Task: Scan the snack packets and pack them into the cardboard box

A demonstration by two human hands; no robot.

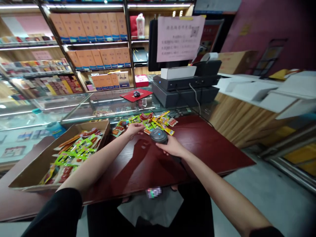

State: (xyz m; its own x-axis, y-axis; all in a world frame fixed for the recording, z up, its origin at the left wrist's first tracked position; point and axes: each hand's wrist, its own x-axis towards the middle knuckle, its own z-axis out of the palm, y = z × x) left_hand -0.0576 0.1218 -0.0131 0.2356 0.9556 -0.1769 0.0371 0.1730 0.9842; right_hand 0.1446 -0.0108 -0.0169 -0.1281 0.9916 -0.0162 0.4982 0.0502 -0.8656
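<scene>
A dark handheld barcode scanner (158,135) with a small blue light is gripped in my right hand (174,146), above the dark red tabletop (197,141). My left hand (135,129) is just left of the scanner, at the near edge of a pile of snack packets (158,122). Its fingers are drawn together in a pinch; what is between them, if anything, is too small to make out. The packets are green, yellow and red and lie loosely along the far side of the tabletop.
An open cardboard box (105,126) of similar packets stands at the left. Behind the tabletop are a glass counter (103,98), a mouse (136,94) on a red mat (127,96), and a monitor (153,46) with a paper notice (180,39). A cable (196,97) hangs from the dark equipment.
</scene>
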